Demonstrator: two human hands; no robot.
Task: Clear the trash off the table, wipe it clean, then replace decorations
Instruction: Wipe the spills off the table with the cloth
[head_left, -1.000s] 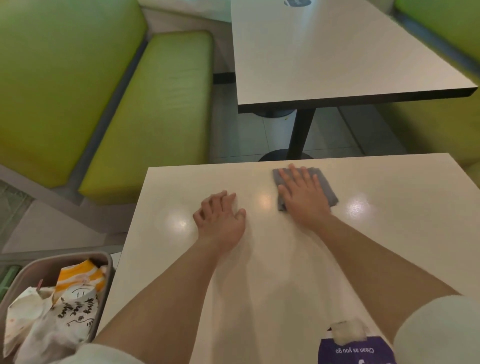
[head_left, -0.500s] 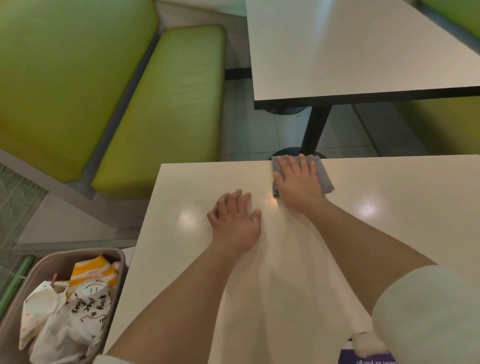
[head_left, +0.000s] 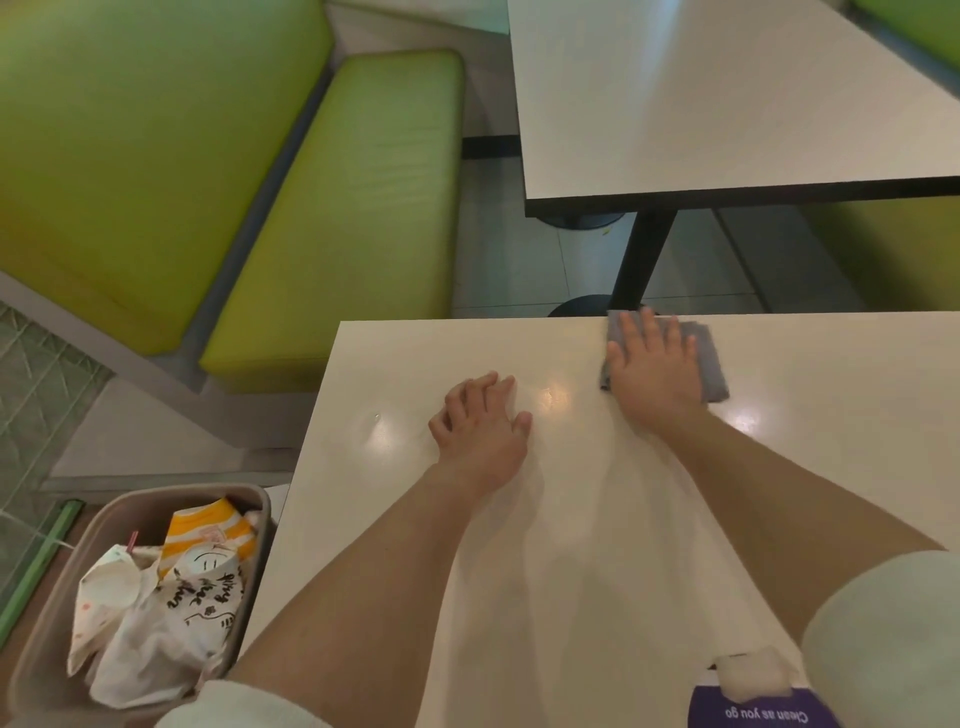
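Observation:
A cream table (head_left: 779, 493) fills the lower right of the head view. Flat on its far edge lies a folded grey cloth (head_left: 709, 364), and my right hand (head_left: 652, 364) presses down on it with straight fingers. My left hand (head_left: 480, 423) rests palm-down on the bare tabletop to the left of the cloth. A purple sign (head_left: 758, 714) reading "Clean as you go", with a white holder on top, shows at the near edge of the table.
A beige bin (head_left: 135, 506) holding crumpled paper wrappers and a striped yellow bag (head_left: 210, 535) stands on the floor at lower left. Green bench seats (head_left: 358, 208) run along the left. A second table (head_left: 727, 93) on a black pedestal stands beyond.
My right hand slid the cloth away from me to the far edge of the table, then a little to the right. My left hand stayed planted on the tabletop.

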